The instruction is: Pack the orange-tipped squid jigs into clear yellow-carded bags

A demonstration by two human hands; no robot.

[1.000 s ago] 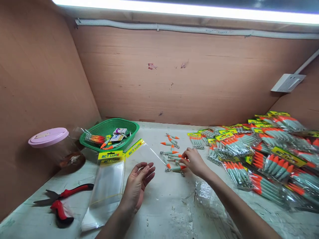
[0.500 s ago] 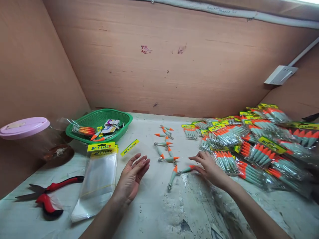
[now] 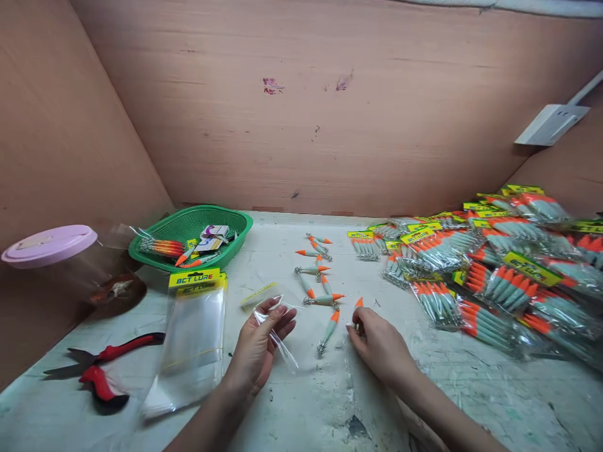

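My left hand (image 3: 259, 339) pinches a clear plastic bag (image 3: 288, 356) between thumb and fingers. The bag's yellow header (image 3: 259, 295) points away from me, and its open-looking near end spreads out past my fingertips. To the right, my right hand (image 3: 382, 344) is closed around a squid jig; only its orange tip (image 3: 359, 302) shows above the fingers, and its body is hidden. Between the hands several loose green-and-orange squid jigs with wire hooks lie on the table, the nearest jig (image 3: 328, 333) pointing away from me.
A stack of clear header bags (image 3: 193, 339) lies left, with red-handled pliers (image 3: 103, 367) beside it. Behind stand a green basket (image 3: 245, 229) and a pink-lidded jar (image 3: 49, 246). A heap of packed lures (image 3: 499, 282) fills the right. A socket box (image 3: 551, 125) is on the wall.
My left hand has taken hold of the clear bag, which lay beside it before. My right hand has closed round the squid jig and drawn it slightly nearer to the left hand.
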